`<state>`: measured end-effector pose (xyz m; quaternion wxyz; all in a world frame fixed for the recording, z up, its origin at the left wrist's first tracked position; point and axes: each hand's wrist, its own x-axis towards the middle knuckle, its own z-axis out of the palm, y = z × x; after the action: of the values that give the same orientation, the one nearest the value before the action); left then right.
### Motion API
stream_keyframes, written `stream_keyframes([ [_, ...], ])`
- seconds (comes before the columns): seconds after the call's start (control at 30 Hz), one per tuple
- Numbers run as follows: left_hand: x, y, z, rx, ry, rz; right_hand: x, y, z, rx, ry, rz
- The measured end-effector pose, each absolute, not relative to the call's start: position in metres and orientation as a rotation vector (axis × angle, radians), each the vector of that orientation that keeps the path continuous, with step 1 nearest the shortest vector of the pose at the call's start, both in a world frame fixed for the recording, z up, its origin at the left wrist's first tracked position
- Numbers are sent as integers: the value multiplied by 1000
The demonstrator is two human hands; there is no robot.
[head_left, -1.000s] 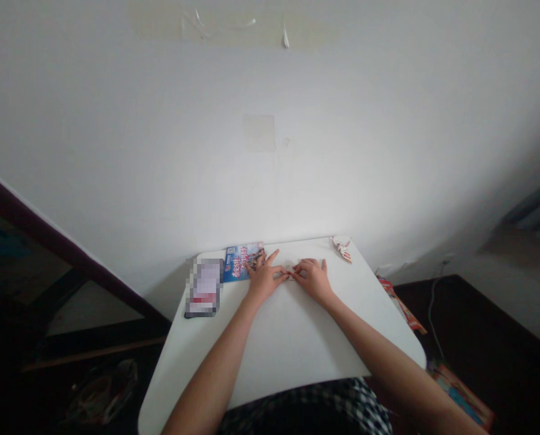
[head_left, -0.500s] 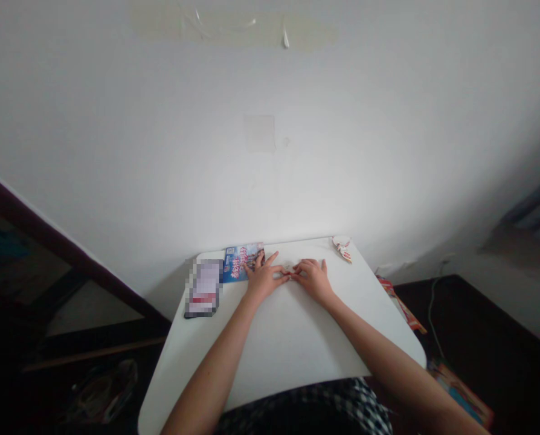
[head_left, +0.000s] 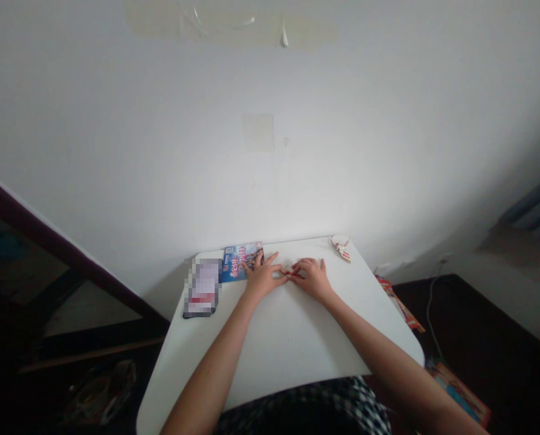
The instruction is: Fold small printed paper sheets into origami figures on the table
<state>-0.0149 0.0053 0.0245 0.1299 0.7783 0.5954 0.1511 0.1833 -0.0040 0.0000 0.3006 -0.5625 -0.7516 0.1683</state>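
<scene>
My left hand point(head_left: 261, 277) is over the white table point(head_left: 292, 338), its thumb and index finger bent into a pinch. Its other fingers spread across the edge of a blue printed card or leaflet point(head_left: 236, 266). Facing it, my right hand point(head_left: 313, 278) also pinches, its fingertips meeting those of the left. Something small shows at the touching fingertips, too small and blurred to name. A crumpled white and red wrapper point(head_left: 341, 246) lies beyond my right hand, near the back corner.
A phone-like object point(head_left: 203, 289), pixelated, lies left of the leaflet. The table's back edge meets a white wall point(head_left: 261, 193). On the floor to the right are colourful printed items point(head_left: 462, 393) and a cable point(head_left: 430, 314). A dark-framed panel point(head_left: 70, 248) stands at left.
The view has shifted very slightly. Both hands keep nearly the same place and pinch, with only a small movement of the right fingers.
</scene>
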Motion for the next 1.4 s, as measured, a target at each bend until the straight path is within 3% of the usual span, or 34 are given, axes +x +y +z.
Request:
stream_keyframes([
  [1.4,-18,0,17,2308,1717,484,225,17,-20,-1331,-2289,364],
])
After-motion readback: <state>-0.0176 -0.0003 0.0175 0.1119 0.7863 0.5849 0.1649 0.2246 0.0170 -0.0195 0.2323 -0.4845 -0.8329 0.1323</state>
